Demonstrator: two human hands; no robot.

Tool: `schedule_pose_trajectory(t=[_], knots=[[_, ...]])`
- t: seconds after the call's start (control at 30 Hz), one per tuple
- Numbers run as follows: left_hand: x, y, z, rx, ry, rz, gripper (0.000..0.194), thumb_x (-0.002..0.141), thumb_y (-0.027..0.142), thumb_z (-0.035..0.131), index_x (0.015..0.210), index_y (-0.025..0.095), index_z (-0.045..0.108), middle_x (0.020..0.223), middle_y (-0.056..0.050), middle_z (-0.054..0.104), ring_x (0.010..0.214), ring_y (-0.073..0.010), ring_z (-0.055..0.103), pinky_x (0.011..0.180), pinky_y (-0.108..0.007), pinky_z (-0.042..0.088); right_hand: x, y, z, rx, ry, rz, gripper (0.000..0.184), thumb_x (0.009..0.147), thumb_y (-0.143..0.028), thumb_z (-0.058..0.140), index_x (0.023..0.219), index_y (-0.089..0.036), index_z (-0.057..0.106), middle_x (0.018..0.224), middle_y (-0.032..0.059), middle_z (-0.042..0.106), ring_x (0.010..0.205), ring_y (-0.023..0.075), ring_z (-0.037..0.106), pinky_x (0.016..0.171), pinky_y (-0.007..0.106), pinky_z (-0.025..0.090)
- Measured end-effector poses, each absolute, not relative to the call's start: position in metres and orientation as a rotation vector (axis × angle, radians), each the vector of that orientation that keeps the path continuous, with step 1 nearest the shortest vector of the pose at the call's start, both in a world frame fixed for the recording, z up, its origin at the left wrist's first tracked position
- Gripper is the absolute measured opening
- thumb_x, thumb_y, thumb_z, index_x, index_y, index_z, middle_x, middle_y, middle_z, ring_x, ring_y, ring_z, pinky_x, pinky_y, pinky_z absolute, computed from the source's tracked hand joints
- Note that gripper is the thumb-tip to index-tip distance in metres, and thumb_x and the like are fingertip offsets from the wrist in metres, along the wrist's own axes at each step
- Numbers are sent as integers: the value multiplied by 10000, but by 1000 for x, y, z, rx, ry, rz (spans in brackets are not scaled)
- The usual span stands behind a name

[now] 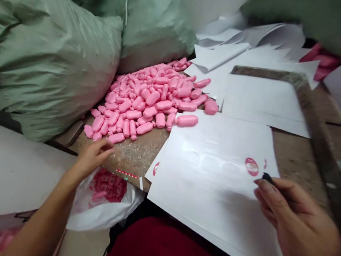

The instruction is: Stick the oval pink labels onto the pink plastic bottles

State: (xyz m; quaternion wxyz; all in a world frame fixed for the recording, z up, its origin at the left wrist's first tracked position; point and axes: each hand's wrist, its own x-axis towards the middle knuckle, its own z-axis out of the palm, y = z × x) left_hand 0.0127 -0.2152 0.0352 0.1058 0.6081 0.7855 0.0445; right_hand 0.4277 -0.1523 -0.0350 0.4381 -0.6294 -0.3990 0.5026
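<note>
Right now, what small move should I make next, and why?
Probably take one pink capsule-shaped piece from the pile with your left hand: it is curled at the pile's edge, while your right hand holds a black pen over the white sheet.

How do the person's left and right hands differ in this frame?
The left hand holds nothing visible, while the right hand grips a black pen-like tool. The left hand sits by the pink capsule-shaped pieces; the right hand is over a white sheet. Both hands are bare.
</note>
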Motion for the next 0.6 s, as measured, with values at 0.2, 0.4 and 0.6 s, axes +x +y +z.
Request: schedule_pose_trajectory(t=[0.2, 0.4, 0.6], knots=[[73, -104, 5, 2120, 2329, -41, 389, 885, 269, 522, 1245, 191, 647, 1265, -137, 671, 1199, -311, 567, 1020, -446, 413, 441, -163, -30, -1570, -975, 1216, 489, 597, -730, 787, 806, -302, 675, 723, 44, 584, 638, 176, 517, 518, 285, 422], [87, -87, 7, 2213, 2338, -272, 348, 834, 209, 479, 1117, 108, 654, 1085, -226, 695, 1068, -412, 599, 838, -483, 433, 465, -164, -30, -1529, -1199, 967, 351, 805, -577, 643, 828, -227, 625, 706, 8, 575, 638, 165, 517, 553, 279, 401], [112, -94, 21, 1947, 2359, 99, 351, 866, 416, 477, 1117, 180, 545, 1020, -113, 661, 880, -318, 623, 611, -330, 385, 469, -144, -36, -1681, -1499, 722, 266, 884, -437, 531, 901, -218, 681, 810, 27, 706, 723, 193, 619, 663, 300, 427]])
